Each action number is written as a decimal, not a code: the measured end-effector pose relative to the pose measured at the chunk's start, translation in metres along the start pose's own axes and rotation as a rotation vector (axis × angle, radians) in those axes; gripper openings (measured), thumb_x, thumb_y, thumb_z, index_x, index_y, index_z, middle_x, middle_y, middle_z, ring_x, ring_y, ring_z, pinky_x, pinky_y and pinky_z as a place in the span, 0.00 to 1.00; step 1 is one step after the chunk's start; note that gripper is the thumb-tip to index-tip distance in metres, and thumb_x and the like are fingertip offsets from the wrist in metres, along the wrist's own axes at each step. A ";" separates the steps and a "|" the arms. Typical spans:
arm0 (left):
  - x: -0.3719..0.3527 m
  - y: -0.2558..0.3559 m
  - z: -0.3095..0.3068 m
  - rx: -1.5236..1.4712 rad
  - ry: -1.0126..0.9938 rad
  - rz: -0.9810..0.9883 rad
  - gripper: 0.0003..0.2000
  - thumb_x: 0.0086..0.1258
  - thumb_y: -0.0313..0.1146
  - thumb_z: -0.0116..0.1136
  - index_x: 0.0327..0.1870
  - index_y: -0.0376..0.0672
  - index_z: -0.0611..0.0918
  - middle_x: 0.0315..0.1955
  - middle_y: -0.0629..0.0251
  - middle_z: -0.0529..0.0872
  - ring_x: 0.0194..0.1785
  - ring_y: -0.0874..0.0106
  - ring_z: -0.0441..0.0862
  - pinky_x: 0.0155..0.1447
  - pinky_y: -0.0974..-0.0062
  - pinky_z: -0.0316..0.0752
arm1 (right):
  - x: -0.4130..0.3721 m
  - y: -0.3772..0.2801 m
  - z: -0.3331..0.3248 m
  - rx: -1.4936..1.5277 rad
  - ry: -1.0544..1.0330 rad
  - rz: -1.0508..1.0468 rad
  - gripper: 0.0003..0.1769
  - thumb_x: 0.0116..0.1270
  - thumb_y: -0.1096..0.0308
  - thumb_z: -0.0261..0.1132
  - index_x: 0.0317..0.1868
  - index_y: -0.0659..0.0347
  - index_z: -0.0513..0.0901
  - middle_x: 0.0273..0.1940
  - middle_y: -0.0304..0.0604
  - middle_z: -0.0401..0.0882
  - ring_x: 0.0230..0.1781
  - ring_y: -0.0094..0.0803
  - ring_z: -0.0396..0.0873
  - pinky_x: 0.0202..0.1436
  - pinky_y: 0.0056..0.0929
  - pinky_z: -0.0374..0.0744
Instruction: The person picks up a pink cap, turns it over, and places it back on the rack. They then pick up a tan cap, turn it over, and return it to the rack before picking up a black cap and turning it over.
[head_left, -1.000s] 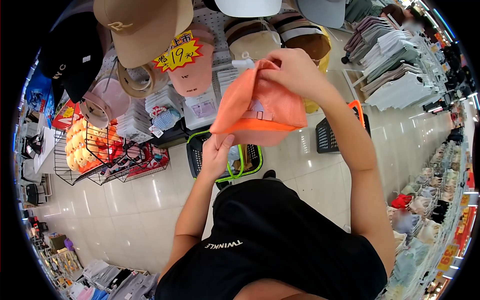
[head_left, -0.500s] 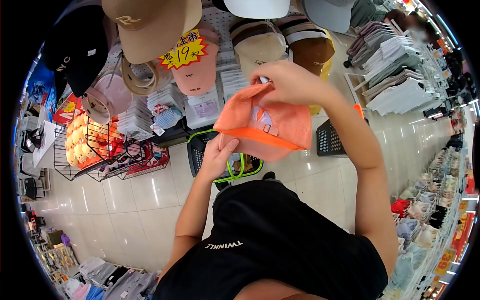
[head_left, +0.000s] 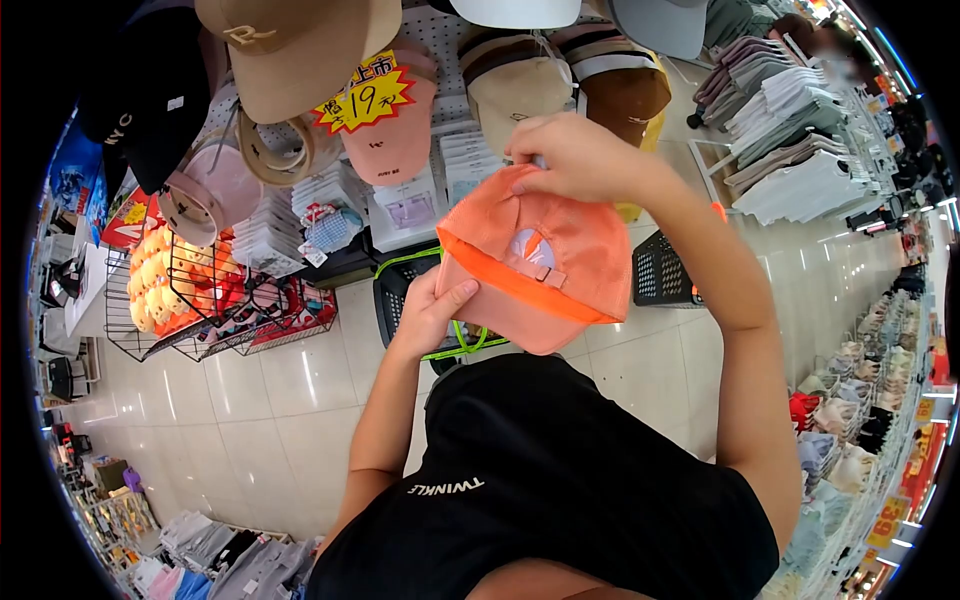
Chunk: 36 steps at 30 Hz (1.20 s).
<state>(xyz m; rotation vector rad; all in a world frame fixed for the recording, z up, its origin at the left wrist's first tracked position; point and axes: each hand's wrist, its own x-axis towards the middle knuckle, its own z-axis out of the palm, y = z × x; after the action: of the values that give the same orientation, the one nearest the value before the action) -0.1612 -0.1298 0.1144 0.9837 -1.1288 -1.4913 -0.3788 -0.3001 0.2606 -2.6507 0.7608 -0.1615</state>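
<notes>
An orange baseball cap (head_left: 590,240) is held in front of my chest, its inside facing me, with a bright orange sweatband and a round white label. My left hand (head_left: 432,310) pinches the cap's left edge near the brim, thumb on top. At the crown's upper edge, my right hand (head_left: 580,160) is closed on the fabric; part of its fingers is hidden behind the cap. A small strap with a buckle crosses the opening.
Caps hang on the display ahead, among them a tan cap (head_left: 305,50) and a pink cap (head_left: 392,140) beside a yellow price sign (head_left: 365,98). A green-rimmed shopping basket (head_left: 395,290) stands below. Wire baskets (head_left: 180,310) with plush goods are at left, hanging clothes (head_left: 790,150) at right.
The cap has come slightly down and toward me, tilting so more of its inside and brim shows. My right hand has shifted its hold along the upper edge.
</notes>
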 end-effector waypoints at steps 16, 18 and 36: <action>0.011 -0.023 0.007 0.011 0.353 0.206 0.19 0.78 0.38 0.57 0.60 0.32 0.77 0.52 0.62 0.84 0.54 0.76 0.79 0.60 0.75 0.73 | -0.056 -0.007 0.126 1.286 0.535 0.567 0.29 0.71 0.67 0.66 0.69 0.68 0.69 0.59 0.45 0.79 0.57 0.28 0.78 0.60 0.28 0.76; 0.015 -0.032 0.009 0.019 0.323 0.165 0.20 0.76 0.36 0.59 0.61 0.32 0.76 0.54 0.62 0.83 0.55 0.76 0.79 0.61 0.75 0.73 | -0.046 -0.008 0.159 1.237 0.809 0.516 0.24 0.72 0.67 0.65 0.64 0.69 0.73 0.56 0.44 0.80 0.53 0.26 0.79 0.57 0.27 0.78; 0.044 -0.042 0.000 0.064 0.338 0.039 0.26 0.71 0.33 0.63 0.66 0.30 0.71 0.56 0.54 0.82 0.58 0.72 0.79 0.58 0.75 0.76 | -0.072 -0.004 0.181 0.617 0.818 0.754 0.12 0.65 0.70 0.66 0.47 0.67 0.84 0.35 0.57 0.85 0.34 0.49 0.85 0.39 0.36 0.80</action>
<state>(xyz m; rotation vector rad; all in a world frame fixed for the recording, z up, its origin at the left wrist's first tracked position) -0.1793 -0.1697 0.0721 1.1995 -0.9488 -1.2080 -0.4001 -0.2000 0.0949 -1.5272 1.5742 -1.0874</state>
